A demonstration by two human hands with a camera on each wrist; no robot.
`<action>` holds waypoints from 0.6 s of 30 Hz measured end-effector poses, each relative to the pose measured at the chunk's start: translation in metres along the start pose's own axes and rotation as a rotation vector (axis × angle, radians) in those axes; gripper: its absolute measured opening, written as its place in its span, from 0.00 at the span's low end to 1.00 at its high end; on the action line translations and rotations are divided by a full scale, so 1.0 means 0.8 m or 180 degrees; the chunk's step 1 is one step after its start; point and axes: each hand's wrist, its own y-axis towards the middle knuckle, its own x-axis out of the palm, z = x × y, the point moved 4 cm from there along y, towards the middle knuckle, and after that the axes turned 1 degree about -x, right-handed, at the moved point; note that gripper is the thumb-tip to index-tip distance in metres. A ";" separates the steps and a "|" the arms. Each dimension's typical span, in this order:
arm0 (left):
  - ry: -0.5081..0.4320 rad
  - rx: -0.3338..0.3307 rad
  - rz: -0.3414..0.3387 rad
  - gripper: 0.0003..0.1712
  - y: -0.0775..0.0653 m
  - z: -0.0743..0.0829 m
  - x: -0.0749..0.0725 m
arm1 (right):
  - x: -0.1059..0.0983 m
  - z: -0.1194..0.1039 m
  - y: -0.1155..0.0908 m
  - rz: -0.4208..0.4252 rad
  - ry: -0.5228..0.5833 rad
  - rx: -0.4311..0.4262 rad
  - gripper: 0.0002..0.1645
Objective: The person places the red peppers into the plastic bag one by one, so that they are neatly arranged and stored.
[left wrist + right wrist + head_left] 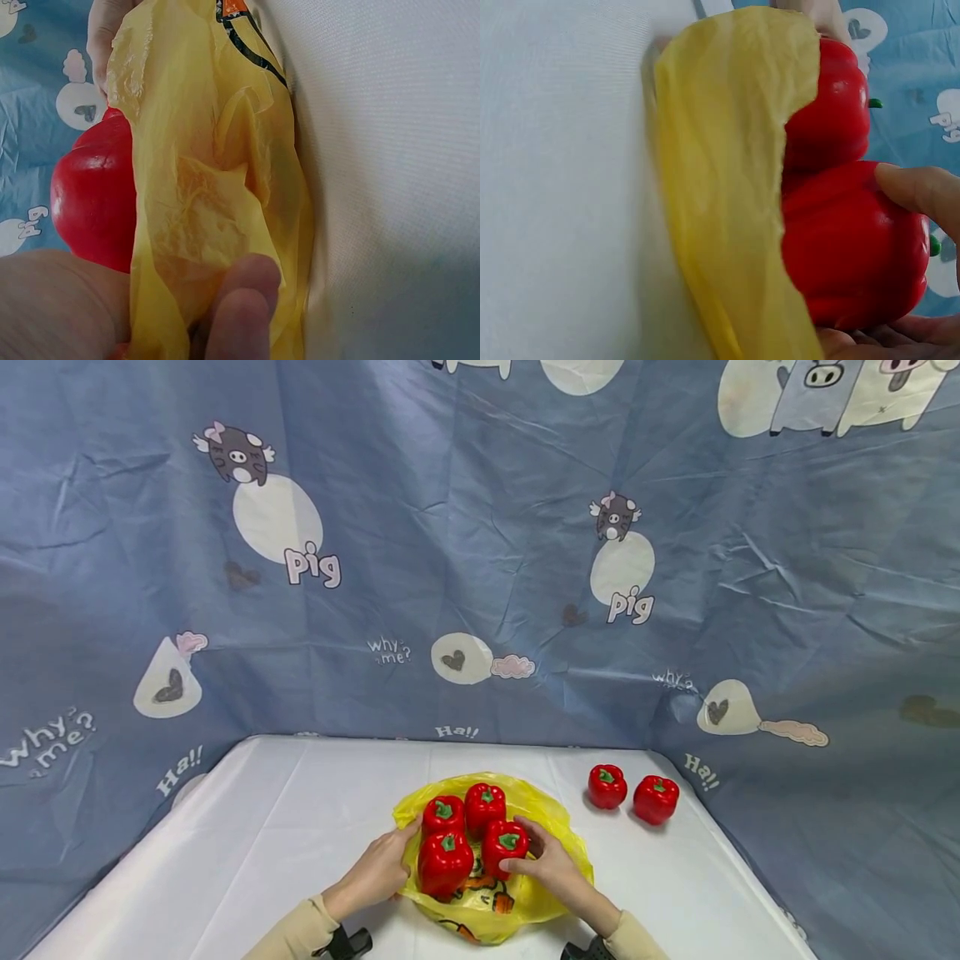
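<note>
A yellow plastic bag (525,906) lies spread open on the table with several red bell peppers in it. At its left side my left hand (381,865) pinches the bag's edge. In the left wrist view, fingertips (241,315) press the bag's outer face, with the thumb side over the rim. My right hand (553,862) grips the front right bell pepper (501,852), thumb on the near side and fingers round the far side. The right wrist view shows this bell pepper (855,251) beside another bell pepper (829,112), behind the raised yellow rim.
Two more red bell peppers, one (607,787) nearer the bag and one (656,800) farther right, stand on the white table (300,810) near its right edge. A blue printed curtain (465,568) hangs behind and along both sides.
</note>
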 end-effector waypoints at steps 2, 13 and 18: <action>-0.0016 0.0002 -0.0002 0.46 -0.001 0.000 0.000 | 0.003 0.001 0.001 -0.0009 0.0009 0.0007 0.51; 0.0041 0.0019 0.0044 0.46 -0.001 0.001 0.000 | 0.011 0.006 0.001 0.0010 0.0020 0.0175 0.52; 0.0059 0.0039 0.0053 0.46 -0.001 0.001 0.000 | 0.013 0.003 0.002 -0.0071 -0.0033 0.0146 0.50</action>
